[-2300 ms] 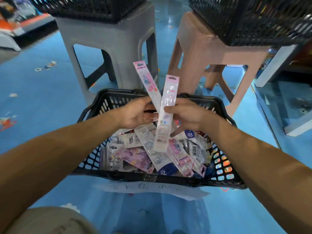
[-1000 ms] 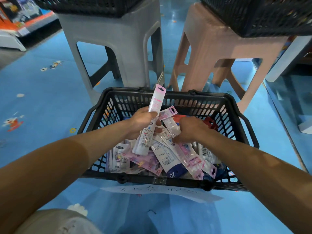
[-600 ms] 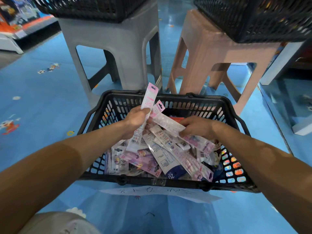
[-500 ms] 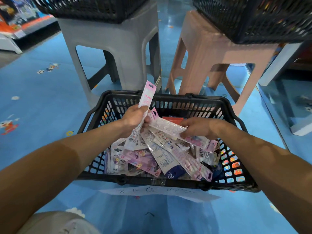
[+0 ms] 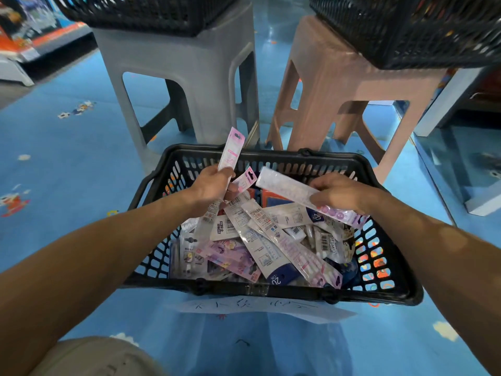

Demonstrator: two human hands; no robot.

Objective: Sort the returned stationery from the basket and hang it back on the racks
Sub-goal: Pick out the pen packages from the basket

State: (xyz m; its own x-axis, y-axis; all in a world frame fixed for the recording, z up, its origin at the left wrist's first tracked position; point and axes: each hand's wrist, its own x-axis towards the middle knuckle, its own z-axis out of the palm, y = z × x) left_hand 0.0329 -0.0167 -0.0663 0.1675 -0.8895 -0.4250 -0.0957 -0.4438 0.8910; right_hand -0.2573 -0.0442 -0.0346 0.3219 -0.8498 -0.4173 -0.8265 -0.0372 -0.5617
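- A black basket (image 5: 282,290) of packaged stationery (image 5: 260,240) sits on a blue floor (image 5: 67,172).
- The left hand (image 5: 210,189) grips long pink packets (image 5: 230,156), standing upright over the basket's far left.
- The right hand (image 5: 336,192) pinches a long pale packet (image 5: 287,187), lying crosswise above the pile.
- Beyond stand a grey stool (image 5: 189,63) and a pink stool (image 5: 339,77), each bearing a black crate.

Left arm (image 5: 103,248) and right arm (image 5: 439,248) are bare along their whole visible length; below-left of the basket (image 5: 271,290), a knee (image 5: 89,359) in creased pale khaki cloth.
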